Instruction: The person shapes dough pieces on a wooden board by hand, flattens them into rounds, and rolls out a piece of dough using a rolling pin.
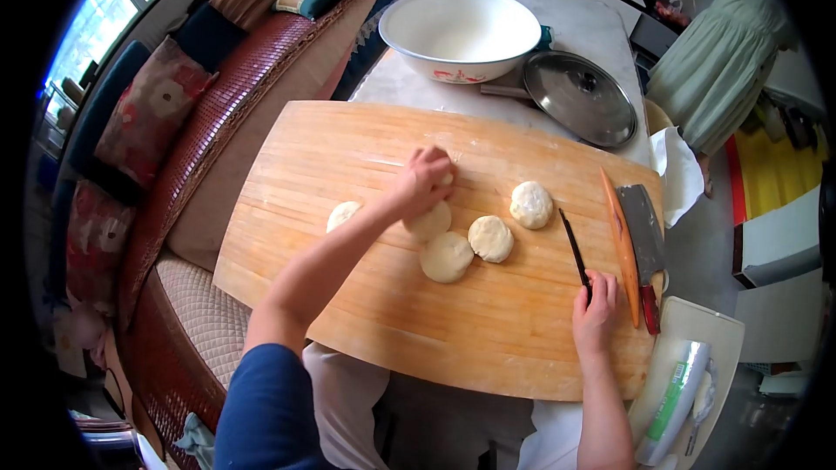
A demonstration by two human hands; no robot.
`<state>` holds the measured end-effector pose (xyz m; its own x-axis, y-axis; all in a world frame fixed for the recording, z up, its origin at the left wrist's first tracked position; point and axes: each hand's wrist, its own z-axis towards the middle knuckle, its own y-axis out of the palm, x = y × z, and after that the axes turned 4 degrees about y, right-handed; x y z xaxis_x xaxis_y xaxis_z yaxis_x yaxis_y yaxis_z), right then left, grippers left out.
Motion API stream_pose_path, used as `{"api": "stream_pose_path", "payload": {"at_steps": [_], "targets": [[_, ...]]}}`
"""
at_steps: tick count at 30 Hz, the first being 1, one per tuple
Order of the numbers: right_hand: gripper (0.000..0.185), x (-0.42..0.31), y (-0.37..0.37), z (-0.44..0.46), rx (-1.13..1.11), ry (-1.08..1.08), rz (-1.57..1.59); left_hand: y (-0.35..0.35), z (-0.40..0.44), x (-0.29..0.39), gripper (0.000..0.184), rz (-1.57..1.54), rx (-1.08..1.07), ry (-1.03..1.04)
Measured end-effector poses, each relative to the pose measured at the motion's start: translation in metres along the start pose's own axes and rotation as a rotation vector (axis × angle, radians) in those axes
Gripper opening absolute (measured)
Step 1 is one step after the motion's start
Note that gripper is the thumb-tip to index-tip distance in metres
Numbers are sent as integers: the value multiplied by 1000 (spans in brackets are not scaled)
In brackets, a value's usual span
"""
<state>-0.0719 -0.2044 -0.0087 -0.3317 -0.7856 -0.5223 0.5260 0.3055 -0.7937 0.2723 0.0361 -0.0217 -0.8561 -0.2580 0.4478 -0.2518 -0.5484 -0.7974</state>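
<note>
My left hand (422, 181) reaches over the middle of the wooden board (340, 157), its fingers curled down on a piece of dough (448, 178) that shows only in part. Under and beside this forearm lie round flattened dough pieces, among them a partly covered one (429, 222), a wider one (447, 258) and another at the left (343, 215). Two more dough rounds, a smaller one (491, 238) and a floury one (531, 204), sit to the right. My right hand (596, 309), closed near the board's right side, grips a thin black chopstick-like stick (573, 244) pointing away from me.
A rolling pin (620, 248) and a cleaver (641, 226) with a red handle lie along the board's right edge. Behind the board stand a white enamel basin (461, 30) and a lidded pan (582, 97). A tray (731, 331) holds a plastic-wrap roll (675, 405). Another person (723, 52) stands at right.
</note>
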Motion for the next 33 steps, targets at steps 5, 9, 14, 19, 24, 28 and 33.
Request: {"api": "stream_pose_path", "payload": {"at_steps": [5, 9, 14, 19, 24, 28, 33], "targets": [[31, 0, 0, -1, -14, 11, 2, -39, -40, -21, 30, 39, 140, -173], [31, -3, -3, 0, 2, -14, -36, -76, -62, -118, 32, 387, 382, -526], [32, 0, 4, 1, 23, -16, -46, -64, -17, -140, 40, 475, 361, -759], [34, 0, 8, 1, 24, 8, -57, 27, 60, -44, 33, 242, 280, -312], [32, 1, 5, 2, 5, 0, -101, 63, 51, 58, 30, 99, 126, -75], [31, 3, 5, 1, 25, 1, -78, 27, 12, 51, 30, 217, 93, -23], [31, 3, 6, 0, 43, -5, -57, -35, -33, -66, 35, 369, 315, -497]]}}
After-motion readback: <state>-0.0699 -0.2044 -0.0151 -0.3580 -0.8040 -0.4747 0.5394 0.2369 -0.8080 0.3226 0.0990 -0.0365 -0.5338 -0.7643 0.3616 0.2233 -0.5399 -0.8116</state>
